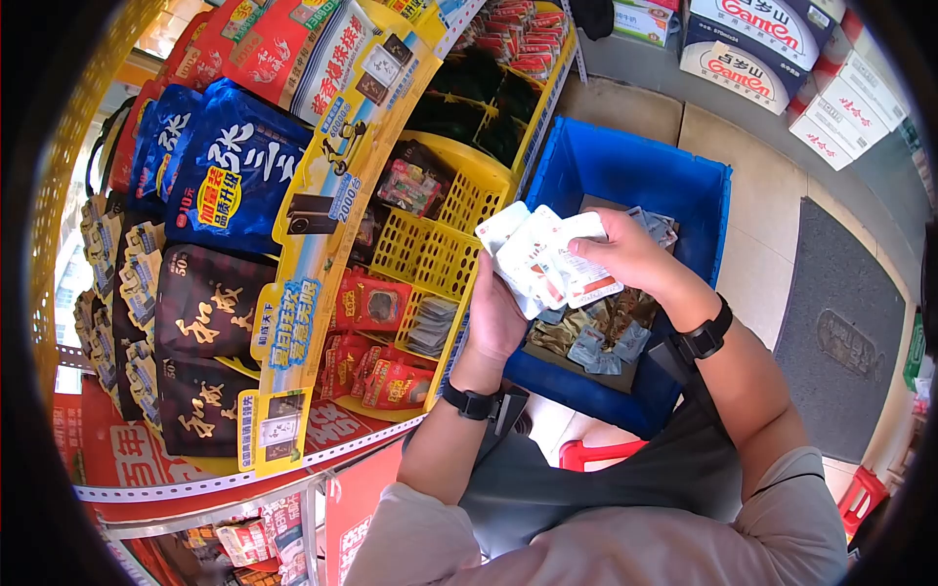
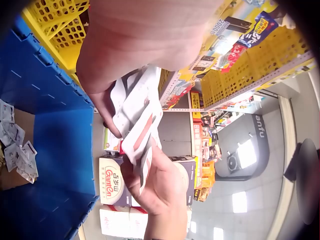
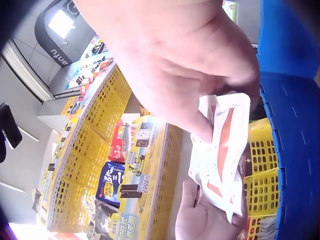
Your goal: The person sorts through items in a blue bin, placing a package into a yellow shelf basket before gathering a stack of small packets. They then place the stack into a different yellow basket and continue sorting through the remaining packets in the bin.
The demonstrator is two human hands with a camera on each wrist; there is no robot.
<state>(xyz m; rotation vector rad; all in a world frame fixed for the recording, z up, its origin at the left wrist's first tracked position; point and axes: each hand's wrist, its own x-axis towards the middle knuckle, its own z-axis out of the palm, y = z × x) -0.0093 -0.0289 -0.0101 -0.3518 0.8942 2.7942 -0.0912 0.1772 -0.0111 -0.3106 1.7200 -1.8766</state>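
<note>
Our right hand [image 3: 172, 62] pinched the fanned packets [image 1: 532, 259] while our left hand [image 1: 498, 311] gripped their other side, probably so that none slipped, as we held them beside the bin [image 1: 699, 186], where small packs [image 1: 598, 350] lay.

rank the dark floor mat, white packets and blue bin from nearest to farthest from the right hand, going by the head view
1. White packets: held in the right hand, on its left side.
2. Blue bin: below the hand, not touched by its fingers.
3. Dark floor mat: on the floor to the right, past the bin.
</note>
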